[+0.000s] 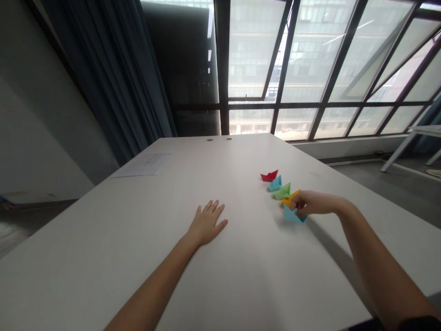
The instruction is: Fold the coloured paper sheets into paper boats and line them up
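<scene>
Several folded paper boats stand in a slanting row on the right part of the white table (241, 266). Farthest off is a red paper boat (269, 176), then a blue paper boat (275, 184), a green paper boat (283, 192) and a yellow paper boat (288, 200). At the near end is a light blue paper boat (291, 215), pinched from above by the fingers of my right hand (312, 202). That hand partly covers the yellow and light blue boats. My left hand (207, 224) lies flat on the table, fingers spread, apart from the boats.
A printed sheet of paper (146, 164) lies at the table's far left. Two round holes sit near its far edge. Beyond are a dark blue curtain (113, 69) and large windows (257, 50). Another white table (427, 130) stands at the right.
</scene>
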The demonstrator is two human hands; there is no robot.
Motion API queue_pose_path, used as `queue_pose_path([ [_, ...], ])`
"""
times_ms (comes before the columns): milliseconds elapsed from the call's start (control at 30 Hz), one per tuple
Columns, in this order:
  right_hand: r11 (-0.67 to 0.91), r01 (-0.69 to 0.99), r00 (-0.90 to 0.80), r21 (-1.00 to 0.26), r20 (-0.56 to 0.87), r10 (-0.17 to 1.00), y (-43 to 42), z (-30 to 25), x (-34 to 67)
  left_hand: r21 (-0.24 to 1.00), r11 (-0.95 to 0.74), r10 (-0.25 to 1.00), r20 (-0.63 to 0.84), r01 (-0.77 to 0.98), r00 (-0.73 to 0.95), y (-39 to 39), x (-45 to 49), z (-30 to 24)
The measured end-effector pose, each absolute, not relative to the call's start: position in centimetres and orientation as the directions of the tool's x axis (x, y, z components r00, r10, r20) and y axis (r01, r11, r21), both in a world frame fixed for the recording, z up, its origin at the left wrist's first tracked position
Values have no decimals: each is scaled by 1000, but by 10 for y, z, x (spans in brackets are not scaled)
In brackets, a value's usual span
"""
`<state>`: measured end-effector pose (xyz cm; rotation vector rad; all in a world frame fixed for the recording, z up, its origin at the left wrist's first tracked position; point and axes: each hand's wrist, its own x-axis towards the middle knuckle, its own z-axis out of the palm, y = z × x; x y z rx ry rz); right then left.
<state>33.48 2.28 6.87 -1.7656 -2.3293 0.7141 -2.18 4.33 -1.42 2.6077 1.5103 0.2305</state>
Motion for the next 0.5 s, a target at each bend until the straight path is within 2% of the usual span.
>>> queue_pose_path([
  [67, 297, 775, -430, -558, -119, 895, 22, 71, 313, 275, -531, 847, 186, 801, 498, 39, -18, -10],
  [167, 361, 694, -390, -623, 95, 916, 26, 62, 269, 562, -537, 843, 340, 629, 416, 29, -5, -3],
  [267, 397, 667, -396, -630, 150, 906, 27, 46, 230, 854, -401, 882, 261, 332, 393, 19, 12, -2],
  [367, 452, 639, -425, -623, 203, 882, 23, 34, 206, 966, -239, 904, 185, 95, 384, 15, 24, -5],
  [500, 471, 648, -361, -598, 303, 882, 19, 22, 200, 987, -152, 957, 162, -60, 241, 22, 26, -14],
])
